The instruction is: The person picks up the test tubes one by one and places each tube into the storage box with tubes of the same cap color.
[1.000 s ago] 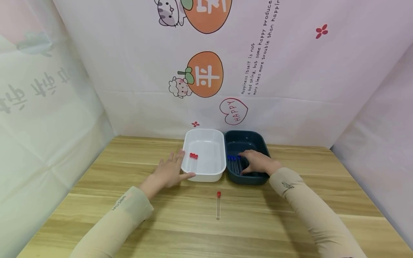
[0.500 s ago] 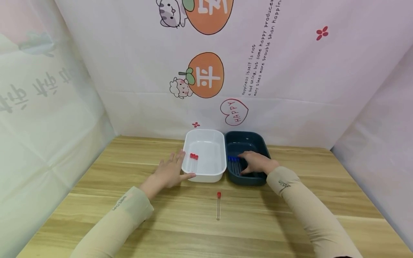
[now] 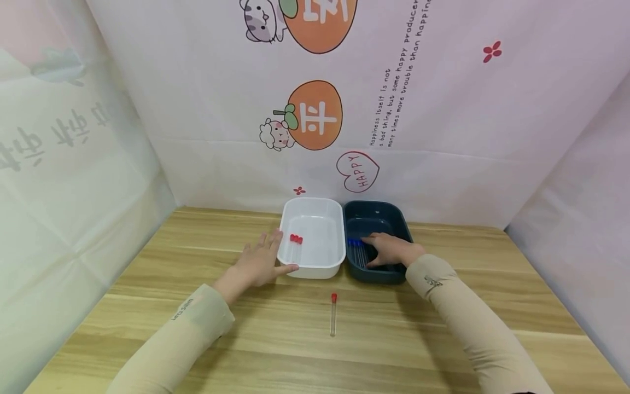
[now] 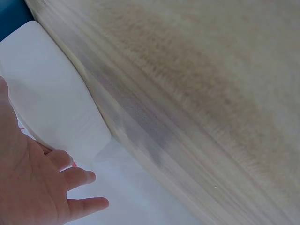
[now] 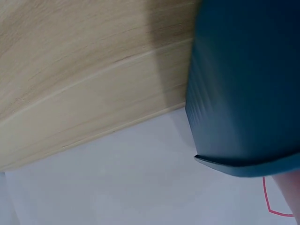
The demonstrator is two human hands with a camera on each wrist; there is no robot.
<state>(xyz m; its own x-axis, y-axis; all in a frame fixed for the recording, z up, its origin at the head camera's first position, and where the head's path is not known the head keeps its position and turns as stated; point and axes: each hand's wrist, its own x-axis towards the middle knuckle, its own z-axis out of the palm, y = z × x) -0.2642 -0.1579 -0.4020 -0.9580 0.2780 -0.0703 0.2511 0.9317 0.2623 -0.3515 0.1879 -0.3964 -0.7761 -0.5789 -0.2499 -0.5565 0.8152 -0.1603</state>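
My left hand (image 3: 259, 264), fingers spread, rests against the near-left rim of a white bin (image 3: 322, 272); the left wrist view shows its extended fingers (image 4: 89, 205) beside the bin wall. Three red-capped test tubes (image 3: 296, 239) lie side by side in that bin. Inside the dark blue bin (image 3: 376, 277), my right hand (image 3: 391, 250) holds the rightmost of several blue-capped test tubes (image 3: 355, 242), fingers near its cap and thumb near its lower end. Its grip is partly hidden. In the right wrist view the bin wall (image 5: 243, 93) covers most of this hand.
A single red-capped test tube (image 3: 333, 314) lies on the wooden table (image 3: 275, 350) in front of the bins. The two bins stand side by side near the back edge, before a printed white cloth (image 3: 433, 109). Cloth also hangs on both sides.
My right hand has shifted slightly left inside the dark blue bin, bringing the rightmost blue-capped tube closer to the others. The left hand stays at the white bin.
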